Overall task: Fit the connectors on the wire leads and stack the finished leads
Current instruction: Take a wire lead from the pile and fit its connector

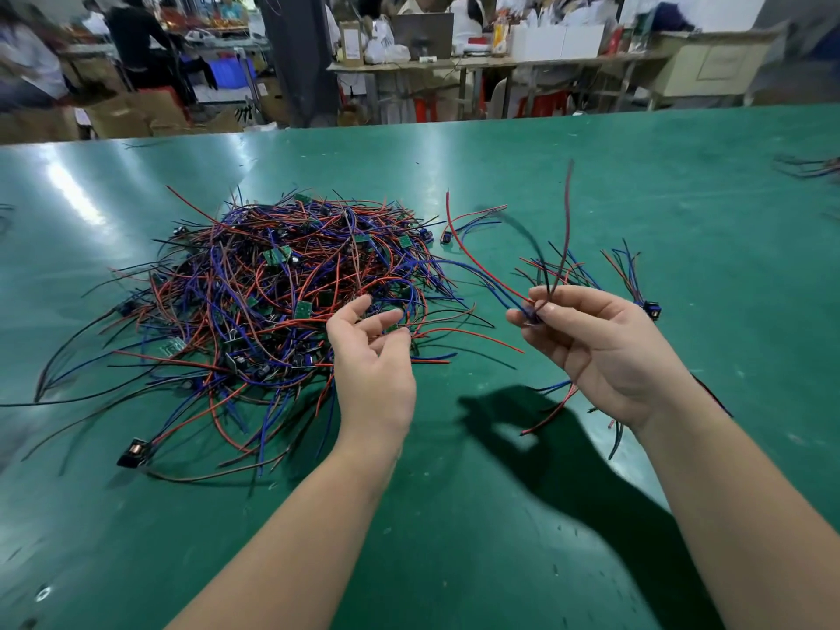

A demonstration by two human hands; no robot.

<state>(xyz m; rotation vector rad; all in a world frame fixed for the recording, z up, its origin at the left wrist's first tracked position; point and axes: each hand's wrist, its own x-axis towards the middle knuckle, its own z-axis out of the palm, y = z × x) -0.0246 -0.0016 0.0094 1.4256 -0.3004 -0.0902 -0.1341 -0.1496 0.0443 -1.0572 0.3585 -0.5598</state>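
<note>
The green tabletop (659, 184) carries a big tangled pile of wire leads (282, 293), red, blue and black, with small green boards among them. At the pile's near left edge lies a black connector (134, 453) on its wires. Just right of the pile lies a single lead (446, 238). Farther right is a small bundle of leads (638, 291), and more wires (809, 166) lie at the far right edge.

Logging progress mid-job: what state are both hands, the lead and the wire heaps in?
left hand: open, fingers relaxed, holding nothing, at the pile's near edge
right hand: pinches the lead's lower end
lead: held off the table, wires pointing up, blurred
pile: loose tangle on the table
stack: few leads lying right of the pile
</note>
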